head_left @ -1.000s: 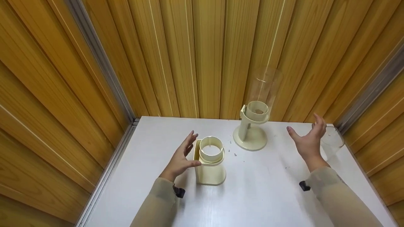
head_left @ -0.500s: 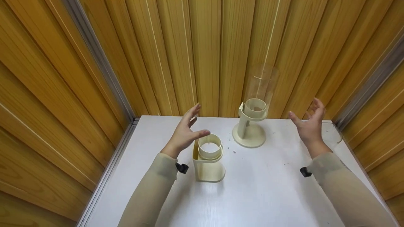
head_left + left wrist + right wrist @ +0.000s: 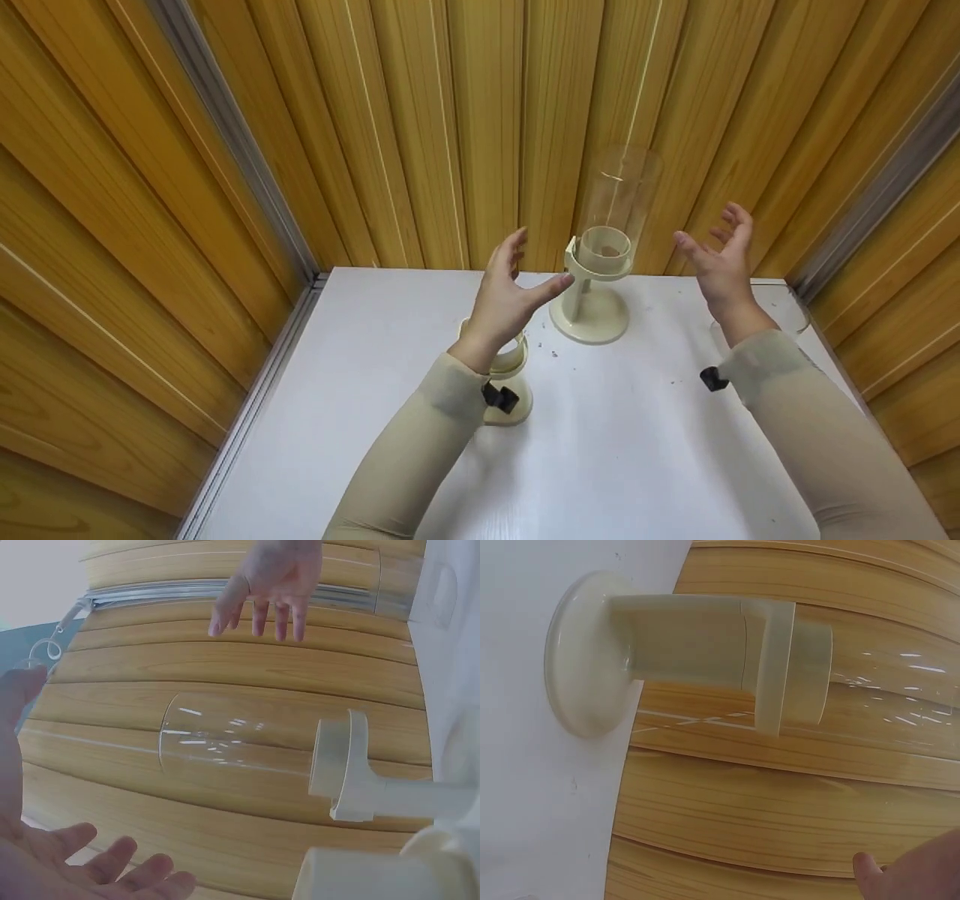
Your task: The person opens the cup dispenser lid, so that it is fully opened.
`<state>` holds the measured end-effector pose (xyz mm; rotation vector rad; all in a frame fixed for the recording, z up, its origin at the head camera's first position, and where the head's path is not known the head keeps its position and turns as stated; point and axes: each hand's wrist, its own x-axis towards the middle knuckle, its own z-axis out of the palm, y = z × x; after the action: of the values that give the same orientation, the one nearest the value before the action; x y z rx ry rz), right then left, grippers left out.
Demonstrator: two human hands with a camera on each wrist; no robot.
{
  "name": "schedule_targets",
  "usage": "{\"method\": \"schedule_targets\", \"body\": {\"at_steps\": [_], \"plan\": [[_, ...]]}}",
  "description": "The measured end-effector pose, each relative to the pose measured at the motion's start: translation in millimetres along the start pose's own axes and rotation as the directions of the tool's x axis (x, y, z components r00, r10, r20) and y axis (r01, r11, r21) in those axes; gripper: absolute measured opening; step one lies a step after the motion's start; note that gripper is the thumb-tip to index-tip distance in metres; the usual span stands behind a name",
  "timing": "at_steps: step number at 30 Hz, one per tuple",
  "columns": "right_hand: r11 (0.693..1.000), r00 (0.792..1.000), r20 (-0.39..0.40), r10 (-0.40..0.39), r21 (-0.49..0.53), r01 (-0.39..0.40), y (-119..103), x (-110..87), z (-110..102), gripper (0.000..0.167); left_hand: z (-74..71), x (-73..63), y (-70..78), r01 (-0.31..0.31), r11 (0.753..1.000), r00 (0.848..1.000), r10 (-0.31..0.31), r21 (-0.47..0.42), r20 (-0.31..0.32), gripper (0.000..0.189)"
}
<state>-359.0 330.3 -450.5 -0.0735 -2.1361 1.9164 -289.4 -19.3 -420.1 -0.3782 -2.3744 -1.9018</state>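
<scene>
Nearby, at lower center, short cream holder [image 3: 511, 364], half hidden behind left sleeve [image 3: 416, 442]. Just above, left hand [image 3: 510, 302], thumb and fingers spread, gripping nothing; right of center, right hand [image 3: 722, 271], fingers loosely bent, also empty. Farther back, between both, tall cream stand [image 3: 600, 265] bearing upright clear tube [image 3: 626, 187]. Might clip the holder by lowering the sleeve, or topple the tube with an uneven push.

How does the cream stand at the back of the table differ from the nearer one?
The back stand has a clear tube rising from it; the front stand has none. The back stand is near the table's far edge, while the front stand is closer to the person. In the head view, the left hand and sleeve partly hide the front stand; the back stand shows better. Both are cream and upright.
</scene>
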Motion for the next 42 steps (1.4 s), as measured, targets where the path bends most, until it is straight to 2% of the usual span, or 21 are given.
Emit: {"method": "schedule_targets", "body": {"at_steps": [6, 10, 13, 16, 19, 22, 26, 32, 38, 42], "plan": [[0.999, 0.999, 0.023, 0.040, 0.029, -0.040, 0, 5.7, 7, 0.105, 34.7, 8.3, -2.5, 0.011, 0.999, 0.999, -0.012, -0.030, -0.036, 0.097], [0.994, 0.998, 0.047, 0.040, 0.102, -0.045, 4, 11.0, 19, 0.101, 57.5, 9.5, -11.1, -0.012, 0.999, 0.997, 0.008, -0.047, -0.072, 0.081], [0.990, 0.996, 0.078, 0.035, 0.132, -0.045, 9, 13.1, 29, 0.100, 75.5, 9.3, -17.7, -0.007, 0.998, 0.995, 0.000, -0.066, -0.101, 0.077], [0.986, 0.995, 0.098, 0.025, 0.161, -0.040, 15, 14.3, 38, 0.098, 95.4, 11.4, -23.2, 0.023, 0.997, 0.991, -0.032, -0.077, -0.128, 0.077], [0.981, 0.994, 0.110, 0.016, 0.189, -0.037, 19, 16.1, 46, 0.097, 113.8, 16.2, -30.6, 0.077, 0.993, 0.984, -0.091, -0.091, -0.156, 0.081], [0.980, 0.991, 0.133, 0.011, 0.194, -0.037, 22, 17.4, 52, 0.099, 127.0, 21.1, -38.9, 0.130, 0.986, 0.975, -0.146, -0.101, -0.168, 0.086], [0.980, 0.987, 0.160, 0.005, 0.196, -0.036, 25, 21.0, 57, 0.106, 138.8, 31.2, -48.7, 0.186, 0.976, 0.959, -0.205, -0.113, -0.194, 0.089], [0.975, 0.989, 0.147, 0.000, 0.220, -0.033, 28, 26.8, 62, 0.112, 147.9, 52.6, -59.2, 0.239, 0.962, 0.936, -0.265, -0.132, -0.233, 0.092], [0.977, 0.989, 0.149, -0.006, 0.211, -0.026, 31, 28.7, 66, 0.118, 144.8, 65.2, -74.5, 0.277, 0.953, 0.924, -0.300, -0.125, -0.239, 0.086], [0.981, 0.987, 0.159, -0.033, 0.194, 0.002, 32, 29.0, 68, 0.121, 142.7, 69.0, -80.9, 0.269, 0.953, 0.930, -0.294, -0.137, -0.221, 0.080]]}}
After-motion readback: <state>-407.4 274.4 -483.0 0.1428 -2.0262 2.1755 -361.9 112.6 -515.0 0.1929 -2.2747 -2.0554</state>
